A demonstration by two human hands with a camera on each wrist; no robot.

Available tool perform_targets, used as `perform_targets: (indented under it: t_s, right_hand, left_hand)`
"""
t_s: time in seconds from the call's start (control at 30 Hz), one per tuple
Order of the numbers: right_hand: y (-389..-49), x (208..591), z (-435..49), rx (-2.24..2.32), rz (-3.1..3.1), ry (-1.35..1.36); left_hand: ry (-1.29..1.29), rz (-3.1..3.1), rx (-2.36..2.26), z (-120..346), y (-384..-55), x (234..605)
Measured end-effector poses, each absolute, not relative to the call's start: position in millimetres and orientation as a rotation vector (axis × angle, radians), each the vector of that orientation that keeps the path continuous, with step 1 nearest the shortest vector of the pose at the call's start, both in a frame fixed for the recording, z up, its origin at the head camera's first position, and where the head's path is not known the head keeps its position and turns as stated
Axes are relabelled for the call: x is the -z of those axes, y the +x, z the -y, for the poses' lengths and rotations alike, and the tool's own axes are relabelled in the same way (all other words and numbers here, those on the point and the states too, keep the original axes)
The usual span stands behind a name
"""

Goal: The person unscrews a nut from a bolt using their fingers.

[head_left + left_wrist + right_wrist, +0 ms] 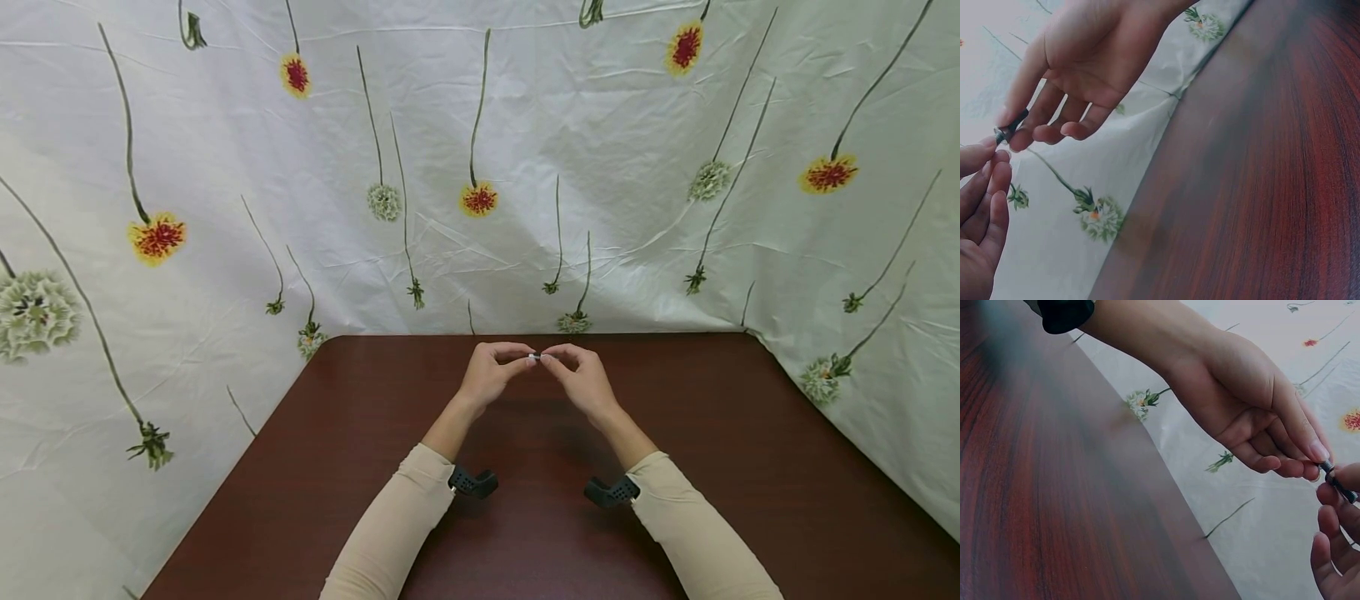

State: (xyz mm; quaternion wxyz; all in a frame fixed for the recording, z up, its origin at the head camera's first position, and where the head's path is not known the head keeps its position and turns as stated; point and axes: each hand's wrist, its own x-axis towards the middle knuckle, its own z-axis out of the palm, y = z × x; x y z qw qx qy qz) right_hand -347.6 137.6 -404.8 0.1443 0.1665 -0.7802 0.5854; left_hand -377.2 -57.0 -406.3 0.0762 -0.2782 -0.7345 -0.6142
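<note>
Between the fingertips of both hands is a small dark bolt (1018, 119) with a black shaft and a shiny metallic collar. My left hand (486, 372) pinches its black end with thumb and forefinger. From the opposite side, my right hand (585, 379) pinches the greyer end, fingertips right at the collar. The right wrist view shows the bolt (1330, 474) slanting from one hand to the other, its far part overlapped by left fingers. In the head view both hands are raised near the table's far edge, the bolt tiny between them.
A dark red-brown wooden table (540, 533) lies under the arms. Behind and around it hangs a white cloth (420, 250) printed with flowers, meeting the table's far edge. Each forearm has a beige sleeve (405, 517) and a black wrist strap mount (611, 492).
</note>
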Motion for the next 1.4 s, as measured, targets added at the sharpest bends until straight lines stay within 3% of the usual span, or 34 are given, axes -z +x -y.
perform_targets:
  t_s: [0.9, 1.2, 1.4]
  right_hand:
    - [-347, 407, -136, -1.717, 2.245, 0.455]
    - [-322, 383, -130, -1.692, 2.268, 0.449]
    - [-340, 401, -134, -1.688, 2.226, 0.483]
  left_hand:
    - [-0.848, 2.183, 1.833, 58, -379, 407]
    - [-0.857, 2.184, 1.831, 59, -378, 407]
    - [-0.849, 2.184, 1.84, 58, -377, 406]
